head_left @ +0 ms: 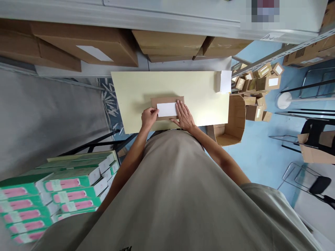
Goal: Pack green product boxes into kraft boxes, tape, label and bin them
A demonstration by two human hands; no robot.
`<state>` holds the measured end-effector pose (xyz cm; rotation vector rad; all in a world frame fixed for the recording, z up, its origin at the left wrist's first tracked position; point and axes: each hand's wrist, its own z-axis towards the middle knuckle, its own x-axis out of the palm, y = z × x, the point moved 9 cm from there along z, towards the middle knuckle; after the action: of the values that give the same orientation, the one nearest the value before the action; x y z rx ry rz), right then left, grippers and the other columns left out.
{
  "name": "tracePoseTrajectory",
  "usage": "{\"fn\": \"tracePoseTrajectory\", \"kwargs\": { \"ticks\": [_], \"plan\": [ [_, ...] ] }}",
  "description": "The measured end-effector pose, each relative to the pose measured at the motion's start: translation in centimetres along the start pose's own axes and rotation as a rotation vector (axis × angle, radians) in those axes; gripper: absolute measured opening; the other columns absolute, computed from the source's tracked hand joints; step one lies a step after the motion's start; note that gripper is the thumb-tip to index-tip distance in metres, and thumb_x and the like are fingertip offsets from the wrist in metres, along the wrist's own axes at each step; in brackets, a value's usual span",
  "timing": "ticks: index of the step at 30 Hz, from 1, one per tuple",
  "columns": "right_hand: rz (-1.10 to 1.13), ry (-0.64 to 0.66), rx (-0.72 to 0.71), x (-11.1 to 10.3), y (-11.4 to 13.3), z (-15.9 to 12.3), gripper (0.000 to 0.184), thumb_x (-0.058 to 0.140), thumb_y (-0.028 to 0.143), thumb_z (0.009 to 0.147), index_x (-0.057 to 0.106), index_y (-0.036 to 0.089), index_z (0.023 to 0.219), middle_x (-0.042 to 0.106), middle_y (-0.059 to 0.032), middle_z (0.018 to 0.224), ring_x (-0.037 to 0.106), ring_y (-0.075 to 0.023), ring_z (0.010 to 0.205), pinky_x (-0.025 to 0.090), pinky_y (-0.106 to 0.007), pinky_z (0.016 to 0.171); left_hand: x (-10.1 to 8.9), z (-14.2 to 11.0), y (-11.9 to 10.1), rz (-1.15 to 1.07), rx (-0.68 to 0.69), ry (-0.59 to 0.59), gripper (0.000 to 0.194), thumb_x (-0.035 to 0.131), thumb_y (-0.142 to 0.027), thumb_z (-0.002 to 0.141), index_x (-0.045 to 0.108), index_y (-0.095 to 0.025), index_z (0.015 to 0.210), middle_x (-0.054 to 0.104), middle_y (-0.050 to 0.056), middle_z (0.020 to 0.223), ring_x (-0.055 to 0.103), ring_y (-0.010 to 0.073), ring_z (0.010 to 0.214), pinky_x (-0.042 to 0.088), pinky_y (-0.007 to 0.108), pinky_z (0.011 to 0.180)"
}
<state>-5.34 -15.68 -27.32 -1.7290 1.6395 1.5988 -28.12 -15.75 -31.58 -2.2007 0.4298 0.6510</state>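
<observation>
A small brown cardboard box (pixel 167 100) lies on the pale yellow tabletop (pixel 146 83) in front of me. On its upper face sits a white label (pixel 166 109). My left hand (pixel 149 116) pinches the label's left edge between thumb and fingers. With fingers stretched out, my right hand (pixel 185 116) rests flat over the label's right end and the box beside it. The label's far right end is hidden under those fingers.
A stack of white labels (pixel 225 81) stands at the table's right rear corner. Large cartons (pixel 170 43) fill the shelf behind. An opened carton (pixel 237 120) stands right of the table, near piled small boxes (pixel 261 83). Green-and-pink boxes (pixel 70 184) are stacked at left.
</observation>
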Motion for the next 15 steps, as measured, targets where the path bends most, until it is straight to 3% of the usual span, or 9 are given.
{"fn": "tracePoseTrajectory", "kwargs": {
  "ticks": [5, 15],
  "plan": [
    [0.003, -0.002, -0.007, 1.6, 0.8, 0.3, 0.102, 0.033, 0.071, 0.116, 0.016, -0.004, 0.183, 0.009, -0.0229, 0.194, 0.005, -0.0367, 0.183, 0.002, -0.056, 0.150, -0.1, -0.3, -0.1, -0.028, -0.001, -0.003, 0.016, 0.072, -0.035, 0.094, 0.080, -0.022, 0.088, 0.085, 0.008, 0.097, 0.076, 0.0287, 0.100, 0.053, 0.037, 0.091],
    [0.024, 0.059, -0.124, 4.8, 7.2, 3.1, 0.097, 0.043, 0.062, 0.115, 0.018, -0.003, 0.183, 0.011, -0.0213, 0.194, 0.007, -0.0370, 0.183, 0.005, -0.054, 0.150, 0.0, -0.4, -0.6, 0.005, 0.082, 0.040, 0.015, 0.070, -0.032, 0.098, 0.078, -0.022, 0.091, 0.087, 0.012, 0.107, 0.077, 0.0288, 0.102, 0.054, 0.037, 0.096]
  ]
}}
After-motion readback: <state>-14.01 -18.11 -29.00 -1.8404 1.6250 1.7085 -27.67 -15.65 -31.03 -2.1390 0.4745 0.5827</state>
